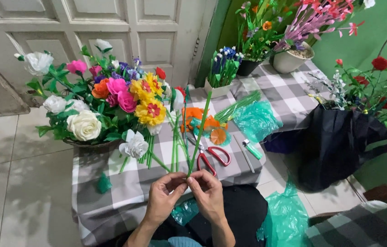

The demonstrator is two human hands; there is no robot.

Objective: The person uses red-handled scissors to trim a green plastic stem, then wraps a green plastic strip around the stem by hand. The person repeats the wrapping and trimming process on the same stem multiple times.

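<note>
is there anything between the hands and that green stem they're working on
Nothing visible. The left hand and right hand both already pinch the lower end of the green stem with their fingers. The red-handled scissors lie behind it on the checked tablecloth, not between.

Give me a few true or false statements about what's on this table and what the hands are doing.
1. Both hands, left hand and right hand, pinch the bottom of a green stem. True.
2. The scissors have blue handles. False: the handles are red.
3. A bunch of paper flowers lies on the checked cloth. True.
4. The green stem lies flat on the cloth. False: it stands up, tilted, from the fingers.
</note>
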